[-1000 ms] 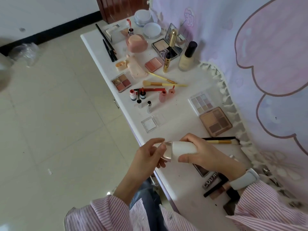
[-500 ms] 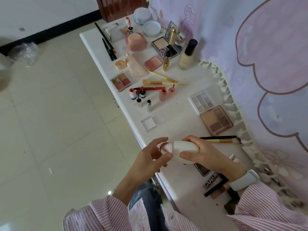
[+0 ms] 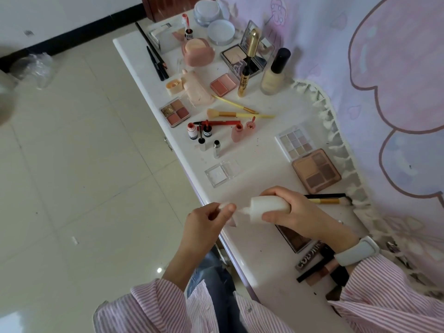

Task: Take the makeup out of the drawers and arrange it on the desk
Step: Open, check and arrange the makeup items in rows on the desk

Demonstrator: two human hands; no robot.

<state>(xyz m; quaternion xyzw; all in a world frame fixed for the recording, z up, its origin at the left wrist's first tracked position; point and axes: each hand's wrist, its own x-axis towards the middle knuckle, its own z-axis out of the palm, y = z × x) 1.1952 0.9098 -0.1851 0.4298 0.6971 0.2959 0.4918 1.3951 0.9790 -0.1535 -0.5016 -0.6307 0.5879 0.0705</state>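
My right hand (image 3: 298, 212) grips a white tube of makeup (image 3: 266, 209) sideways above the near edge of the white desk (image 3: 259, 251), its bare nozzle pointing left. My left hand (image 3: 206, 219) pinches the tube's pinkish cap (image 3: 231, 218) just off the nozzle, a small gap between them. Palettes, brushes, small bottles and compacts lie spread over the desk beyond my hands. The drawers are mostly hidden under the desk edge.
A brown palette (image 3: 316, 170) and a pale eyeshadow palette (image 3: 295, 143) lie right of my hands, a clear compact (image 3: 219, 174) ahead, a brush (image 3: 329, 201) behind my right hand. Dark palettes and sticks (image 3: 312, 265) sit under my right wrist. Pink curtain on the right; tiled floor on the left.
The cap was on the tube with my left hand around it. Now the cap has come off and sits in my left fingers, slightly left of the exposed nozzle.
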